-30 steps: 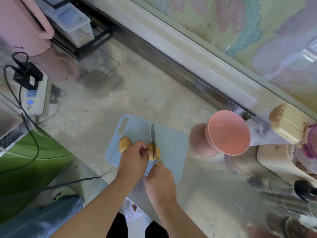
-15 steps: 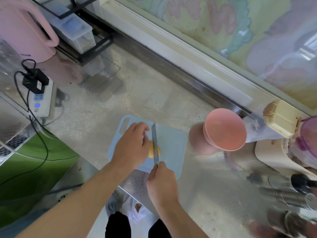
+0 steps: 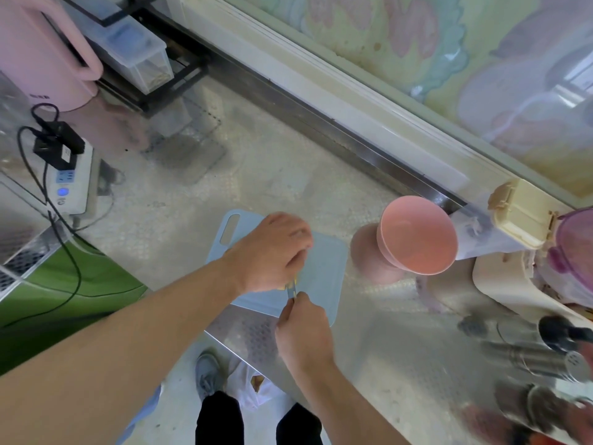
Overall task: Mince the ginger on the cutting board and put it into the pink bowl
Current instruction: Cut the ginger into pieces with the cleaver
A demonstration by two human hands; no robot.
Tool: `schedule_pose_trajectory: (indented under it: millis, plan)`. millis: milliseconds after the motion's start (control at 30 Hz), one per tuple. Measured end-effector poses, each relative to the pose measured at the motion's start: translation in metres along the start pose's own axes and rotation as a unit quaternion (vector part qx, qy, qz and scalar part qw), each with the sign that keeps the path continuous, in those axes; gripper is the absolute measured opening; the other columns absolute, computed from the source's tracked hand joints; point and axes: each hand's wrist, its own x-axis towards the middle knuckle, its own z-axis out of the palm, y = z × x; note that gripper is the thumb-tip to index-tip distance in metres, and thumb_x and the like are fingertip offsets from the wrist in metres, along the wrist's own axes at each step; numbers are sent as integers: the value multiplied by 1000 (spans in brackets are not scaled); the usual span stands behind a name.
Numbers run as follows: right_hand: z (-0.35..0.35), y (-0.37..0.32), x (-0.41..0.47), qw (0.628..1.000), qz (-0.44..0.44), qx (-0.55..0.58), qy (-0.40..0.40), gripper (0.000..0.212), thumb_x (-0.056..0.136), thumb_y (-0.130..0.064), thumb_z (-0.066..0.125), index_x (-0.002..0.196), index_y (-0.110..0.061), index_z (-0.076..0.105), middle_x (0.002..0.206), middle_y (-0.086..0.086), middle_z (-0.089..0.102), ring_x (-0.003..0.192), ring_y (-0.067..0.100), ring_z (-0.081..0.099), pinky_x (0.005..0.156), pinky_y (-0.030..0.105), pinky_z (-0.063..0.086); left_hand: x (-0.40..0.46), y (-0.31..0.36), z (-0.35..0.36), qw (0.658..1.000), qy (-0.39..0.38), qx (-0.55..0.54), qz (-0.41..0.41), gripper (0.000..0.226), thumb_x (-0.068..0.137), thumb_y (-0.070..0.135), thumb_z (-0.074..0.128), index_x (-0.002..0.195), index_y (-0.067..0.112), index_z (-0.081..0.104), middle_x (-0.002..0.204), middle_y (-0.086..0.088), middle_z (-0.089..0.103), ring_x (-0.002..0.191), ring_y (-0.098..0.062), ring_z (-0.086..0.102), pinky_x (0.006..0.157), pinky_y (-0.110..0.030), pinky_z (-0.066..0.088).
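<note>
Pale speckled kitchen surface (image 3: pixel 288 175) along a window ledge carries the light-blue plastic cutting board (image 3: pixel 324 268); change since a second ago: left hand (image 3: pixel 272 252) has slid forward over the yellow-tan ginger (image 3: pixel 296 280), covering nearly all of it, only a sliver showing at the knuckles; steel knife blade (image 3: pixel 291 290) mostly hidden under that hand too; right hand (image 3: pixel 303 332) has its fingers clamped on the knife handle; left fingers curled down on the ginger, exact grip hidden; reads as slicing under way, mincing far from done, nothing in the round pink bowl (image 3: pixel 417 232) yet; bowl sits just right of the board, apart from it; board's near corner overhangs the surface edge, so downward force there could tip it; open room lies beyond the board.
</note>
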Motion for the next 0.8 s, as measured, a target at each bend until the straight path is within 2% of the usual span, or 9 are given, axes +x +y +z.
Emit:
schedule_pose_trajectory:
  millis: [67, 100, 167, 233, 333, 400, 467, 600, 800]
  plan:
    - [-1, 0, 0, 1000, 5, 19, 1, 18, 102, -22, 35, 90, -15, 46, 88, 7, 63, 82, 31, 63, 61, 32, 40, -9, 2, -1, 984, 132, -70, -101, 15, 97, 3, 51, 106, 10, 61, 111, -1, 57, 103, -19, 51, 94, -27, 41]
    - [-2, 0, 0, 1000, 5, 29, 3, 19, 102, -21, 35, 86, -16, 43, 84, 6, 61, 78, 30, 59, 60, 32, 39, -14, 3, -1, 967, 165, -96, -170, 17, 97, 0, 50, 108, 10, 58, 111, 0, 54, 99, -17, 51, 87, -27, 44]
    - [-4, 1, -1, 999, 3, 44, 6, 25, 102, -21, 35, 78, -18, 37, 78, 4, 55, 70, 27, 51, 56, 32, 35, -25, 4, 7, 937, 162, -126, -283, 18, 98, 0, 49, 109, 12, 55, 109, 6, 49, 86, -13, 52, 74, -31, 49]
    - [-6, 1, -2, 998, 7, 67, 11, 29, 101, -20, 35, 72, -20, 32, 73, 3, 51, 63, 24, 44, 50, 32, 29, -36, -1, 22, 927, 104, -138, -332, 17, 98, 5, 53, 111, 16, 56, 104, 6, 52, 77, -12, 54, 71, -36, 53]
    - [-8, 5, -1, 996, 7, 85, 26, 29, 100, -21, 37, 71, -20, 32, 70, 2, 49, 60, 22, 41, 48, 31, 27, -50, -5, 44, 933, 12, -144, -328, 24, 95, 9, 60, 117, 19, 60, 108, 4, 57, 80, -8, 56, 81, -28, 50]
    - [-8, 9, 1, 996, 8, 84, 39, 29, 101, -23, 38, 72, -20, 34, 71, 4, 54, 62, 24, 46, 52, 33, 31, -55, -4, 54, 935, -14, -152, -321, 25, 94, 9, 63, 117, 18, 61, 106, 4, 56, 85, -11, 57, 84, -30, 51]
    - [-8, 11, 2, 996, 9, 82, 44, 29, 101, -24, 38, 73, -20, 36, 74, 6, 58, 65, 27, 51, 55, 34, 35, -55, -2, 59, 933, -12, -159, -322, 23, 92, 9, 65, 113, 19, 63, 103, 5, 56, 89, -13, 58, 85, -34, 54]
    - [-5, 12, 0, 998, -1, 56, 35, 29, 104, -26, 36, 75, -20, 38, 78, 8, 61, 68, 28, 52, 58, 33, 35, -55, -3, 66, 924, 18, -187, -334, 20, 89, 6, 71, 104, 20, 66, 98, 7, 57, 88, -9, 59, 84, -32, 55]
    - [0, 8, -2, 1000, -13, 14, 4, 23, 104, -26, 34, 84, -17, 42, 86, 9, 63, 70, 26, 52, 58, 33, 35, -61, -6, 76, 916, 78, -208, -335, 6, 98, 20, 68, 104, 17, 68, 94, 5, 64, 88, -12, 62, 83, -36, 55]
